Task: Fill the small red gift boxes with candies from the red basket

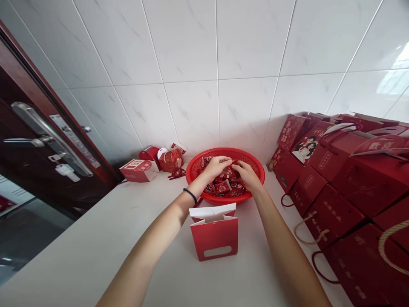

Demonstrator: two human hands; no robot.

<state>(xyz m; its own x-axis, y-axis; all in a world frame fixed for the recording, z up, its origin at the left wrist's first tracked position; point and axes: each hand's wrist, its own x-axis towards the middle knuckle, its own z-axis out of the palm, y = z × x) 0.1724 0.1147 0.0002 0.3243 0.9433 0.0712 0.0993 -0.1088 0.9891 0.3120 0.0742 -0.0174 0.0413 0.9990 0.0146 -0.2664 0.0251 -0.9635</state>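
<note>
Both hands are over a red plastic basket (pixel 261 175) with a perforated wall, heaped with small red wrapped packets (pixel 222 187). My left hand (pixel 218 167), a dark band on its wrist, has its fingers closed at the packets. From the other side my right hand (pixel 247 174) curls its fingers inward, close to the left fingertips. Between the hands shows a red wrapped packet (pixel 235 167), which both seem to pinch; the fingertips are partly hidden. In front of the basket, between my forearms, a red paper gift box (pixel 214 238) stands upright with its top open.
Stacked red gift boxes (pixel 334 213) with rope handles line the table's right side. At the back left sit a small red and white box (pixel 139 170) and a red pouch (pixel 171 161). A dark door (pixel 41 128) with keys in its lock stands at the left; a tiled wall (pixel 191 102) rises behind.
</note>
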